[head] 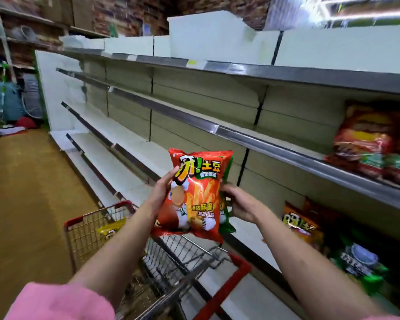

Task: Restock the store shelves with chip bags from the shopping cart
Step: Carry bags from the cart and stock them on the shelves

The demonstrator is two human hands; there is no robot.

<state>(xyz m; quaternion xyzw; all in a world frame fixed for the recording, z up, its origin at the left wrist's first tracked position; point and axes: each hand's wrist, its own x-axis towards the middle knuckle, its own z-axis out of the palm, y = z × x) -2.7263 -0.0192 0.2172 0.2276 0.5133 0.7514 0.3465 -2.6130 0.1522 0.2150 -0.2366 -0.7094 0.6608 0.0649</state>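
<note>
Above the shopping cart (116,227), the left hand (158,192) grips the red chip bag (195,195) and the right hand (239,204) clasps a green bag (226,224) behind it, seemingly for shelving together.

metal shelves (275,144), chip bags (365,139) (blurred)

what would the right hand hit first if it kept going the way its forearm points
Probably the green bag it already grips, pressed behind the red bag; past those, the left hand. Depth is unclear, so the right hand might pass it.
</note>
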